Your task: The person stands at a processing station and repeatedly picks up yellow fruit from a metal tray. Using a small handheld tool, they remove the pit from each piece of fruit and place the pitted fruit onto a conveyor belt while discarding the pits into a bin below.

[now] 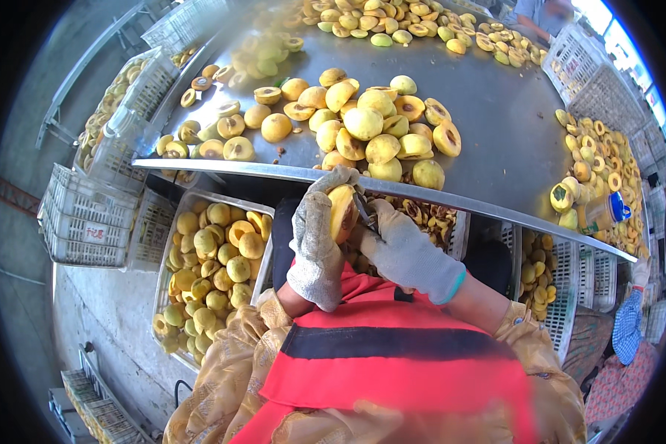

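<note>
Metal worktable [499,118], fruit pile [364,123] toward its front edge.
Left hand [318,244], gloved: clasped around one cut yellow fruit [341,211], held upright at the table's near edge. Right hand [414,255], gloved: closed on a dark tool [363,209], its tip seemingly against the fruit, though fingers partly hide the contact. Beyond: the pile, halves visible. Below left: white crate [229,201] filled with similar fruit.
</note>
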